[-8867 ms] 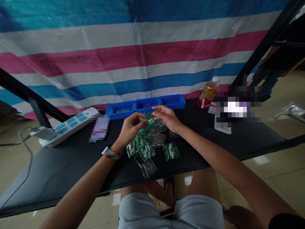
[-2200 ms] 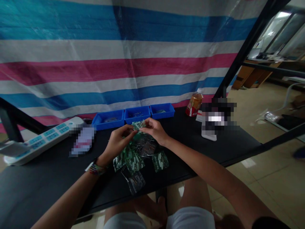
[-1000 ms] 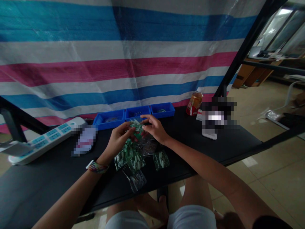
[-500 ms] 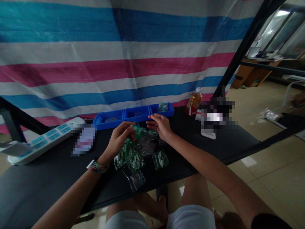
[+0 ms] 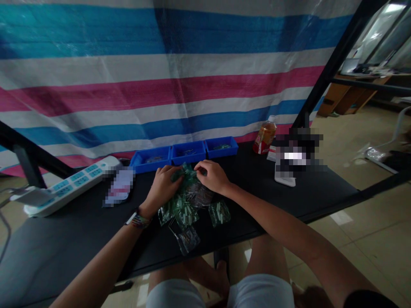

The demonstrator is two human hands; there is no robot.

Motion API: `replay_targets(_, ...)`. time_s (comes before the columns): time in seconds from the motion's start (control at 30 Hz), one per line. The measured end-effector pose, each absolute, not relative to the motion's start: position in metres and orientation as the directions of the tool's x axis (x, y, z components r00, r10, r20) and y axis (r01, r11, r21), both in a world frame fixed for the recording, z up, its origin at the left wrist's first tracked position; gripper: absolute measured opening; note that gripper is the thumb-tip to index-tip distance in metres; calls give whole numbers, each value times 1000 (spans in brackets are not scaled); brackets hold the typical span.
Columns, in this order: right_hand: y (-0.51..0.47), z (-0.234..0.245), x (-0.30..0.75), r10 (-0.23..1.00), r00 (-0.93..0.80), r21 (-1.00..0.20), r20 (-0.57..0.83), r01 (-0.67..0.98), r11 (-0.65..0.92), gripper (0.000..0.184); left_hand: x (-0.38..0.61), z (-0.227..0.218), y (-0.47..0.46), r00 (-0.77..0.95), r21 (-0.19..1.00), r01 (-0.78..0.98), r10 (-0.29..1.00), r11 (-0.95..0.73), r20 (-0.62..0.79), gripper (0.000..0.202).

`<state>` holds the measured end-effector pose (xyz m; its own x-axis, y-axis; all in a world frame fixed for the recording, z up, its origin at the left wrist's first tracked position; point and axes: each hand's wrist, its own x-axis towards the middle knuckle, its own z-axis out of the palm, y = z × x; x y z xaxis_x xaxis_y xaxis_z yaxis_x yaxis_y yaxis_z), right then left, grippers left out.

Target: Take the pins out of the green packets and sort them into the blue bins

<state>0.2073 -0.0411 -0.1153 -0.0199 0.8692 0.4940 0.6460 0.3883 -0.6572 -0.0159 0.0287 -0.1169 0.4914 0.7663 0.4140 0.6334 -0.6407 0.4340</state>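
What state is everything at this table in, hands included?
Left hand: fingers bent over the bag pile, grip unclear.
Right hand: fingers curled at the pile, grip unclear.
Bag pile: heaped, bags filled.
Left bin: open-topped, contents unclear.
Middle bin: open-topped, thin pieces inside.
Right bin: open-topped, something greenish inside.
Bottle: upright, capped, amber liquid inside.
Power strip: adapter plugged in.

single head-worn view, facing forward, tilted down; black table (image 5: 64,239) close below
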Motion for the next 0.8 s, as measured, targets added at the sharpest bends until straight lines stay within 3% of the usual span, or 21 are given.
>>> replay_targets(0.13,-41,-118,204,869,-51,-641,493,653,402,15,-15,-118,28,515,413,623,746,-664,423,39)
replay_targets(0.43,-45,-117,202,875,-82,-642,478,647,411,17,-16,-109,24,483,539,575,786,-616,385,47)
replay_targets(0.57,-45,-116,202,870,-77,-647,488,638,419,17,-15,-107,21,435,564,568,800,-600,414,37)
replay_targets(0.73,-46,-114,202,848,-25,-706,530,541,457,16,-14,-97,14,316,570,526,768,-631,558,25)
replay_targets(0.8,-47,-113,201,848,-3,-750,529,465,470,15,-14,-93,11,292,649,464,796,-603,531,24)
